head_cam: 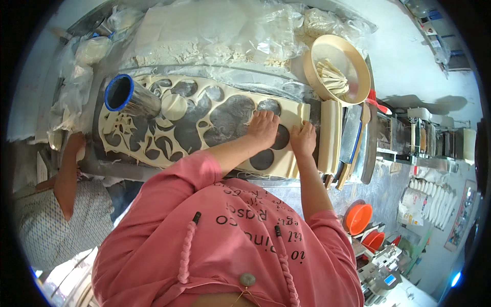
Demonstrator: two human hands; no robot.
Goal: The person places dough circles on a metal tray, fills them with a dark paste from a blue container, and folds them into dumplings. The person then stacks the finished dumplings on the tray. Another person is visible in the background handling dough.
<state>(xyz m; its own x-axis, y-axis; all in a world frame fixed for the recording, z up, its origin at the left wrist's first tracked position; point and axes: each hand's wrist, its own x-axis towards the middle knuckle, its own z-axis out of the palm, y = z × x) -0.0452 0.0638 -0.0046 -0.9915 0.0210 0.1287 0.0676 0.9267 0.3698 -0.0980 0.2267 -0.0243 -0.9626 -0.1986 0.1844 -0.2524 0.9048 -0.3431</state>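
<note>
A long dough sheet (284, 161) with many round holes lies on the dark work surface (230, 119). My left hand (264, 128) rests on it, fingertips at the lower edge of a round hole. My right hand (303, 136) touches the sheet's folded right end; whether its fingers grip the dough cannot be told. A tall cylinder with a blue rim (119, 93) stands at the left, beside a stack of dough rounds (174, 106). Ragged dough scraps (122, 124) lie below it. To the right of my right hand sits a thick folded strip of dough (330, 136).
A round sieve (310, 73) with dough strips stands at the back right. A broad knife (350, 126) and a wooden-handled tool (362, 130) lie at the right. Plastic sheeting (215, 30) covers the back. Another person's arm (68, 172) is at the left.
</note>
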